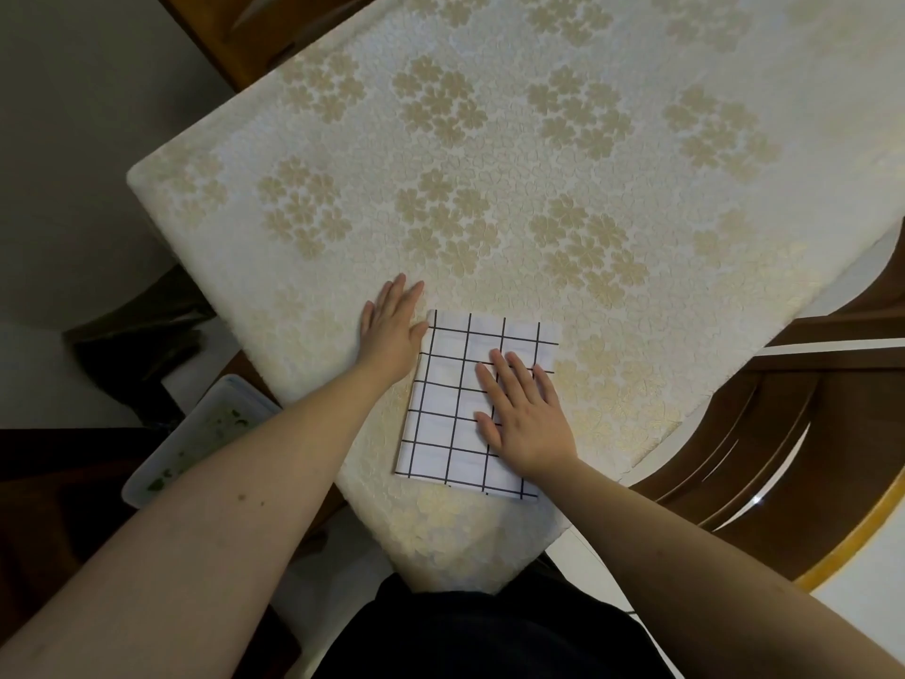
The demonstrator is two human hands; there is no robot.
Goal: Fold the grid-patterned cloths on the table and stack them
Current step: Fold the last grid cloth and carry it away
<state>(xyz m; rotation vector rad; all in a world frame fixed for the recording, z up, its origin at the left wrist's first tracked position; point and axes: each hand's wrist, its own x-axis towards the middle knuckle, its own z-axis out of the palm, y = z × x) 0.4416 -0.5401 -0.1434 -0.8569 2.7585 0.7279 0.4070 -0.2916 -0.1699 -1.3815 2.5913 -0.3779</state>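
A white cloth with a black grid (450, 399) lies folded into a neat rectangle near the front corner of the table (489, 164). My right hand (524, 414) rests flat on the cloth's right half, fingers straight and together. My left hand (392, 330) lies flat on the tablecloth just left of the cloth's far left corner, its thumb touching that edge. I see only this one grid cloth.
The table wears a cream tablecloth with gold flower clusters. A clear plastic tray (196, 433) sits low at the left beside the table. Dark wooden chairs stand at the right (783, 423) and at the far left corner (254, 36).
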